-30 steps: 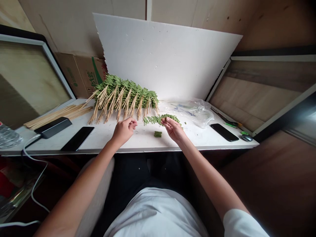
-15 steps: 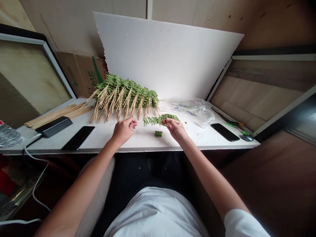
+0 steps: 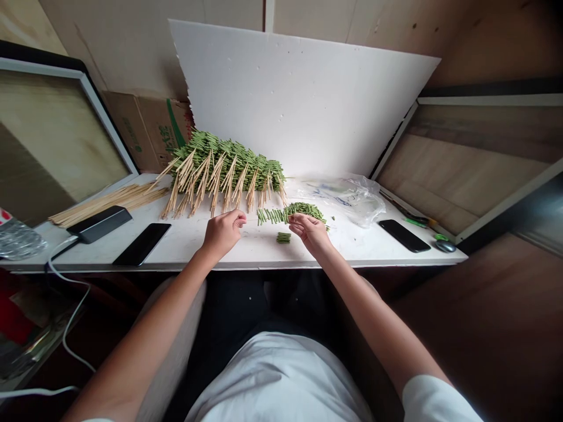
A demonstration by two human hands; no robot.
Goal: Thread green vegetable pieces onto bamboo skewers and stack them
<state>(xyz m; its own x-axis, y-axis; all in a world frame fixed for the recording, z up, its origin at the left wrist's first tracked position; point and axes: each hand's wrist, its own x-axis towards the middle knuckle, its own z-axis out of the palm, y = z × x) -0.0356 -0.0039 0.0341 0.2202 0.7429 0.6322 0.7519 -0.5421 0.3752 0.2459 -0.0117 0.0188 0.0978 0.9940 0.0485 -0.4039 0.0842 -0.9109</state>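
Observation:
My left hand [image 3: 224,232] is closed, its fingers pinched on a thin bamboo skewer [image 3: 251,221] that points right and is only faintly visible. To its right, my right hand [image 3: 310,232] is closed in a pinch; what its fingertips hold is hidden. Between the hands runs a spaced row of cut green bean pieces [image 3: 271,217]; whether the skewer passes through them I cannot tell. Behind my right hand lies a heap of loose green bean pieces [image 3: 305,208]. A small tight block of bean pieces [image 3: 283,237] rests on the table in front.
Bean-loaded skewers [image 3: 229,155] are piled at the back left, sticks forward. Bare skewers [image 3: 109,202], a black box [image 3: 99,224] and a phone [image 3: 142,244] lie left. A plastic bag [image 3: 358,199], another phone [image 3: 403,235] and a mouse [image 3: 445,245] are right. A white board [image 3: 303,99] stands behind.
The view has shifted slightly. Both hands keep nearly the same pose and spacing, with the row of bean pieces still between them.

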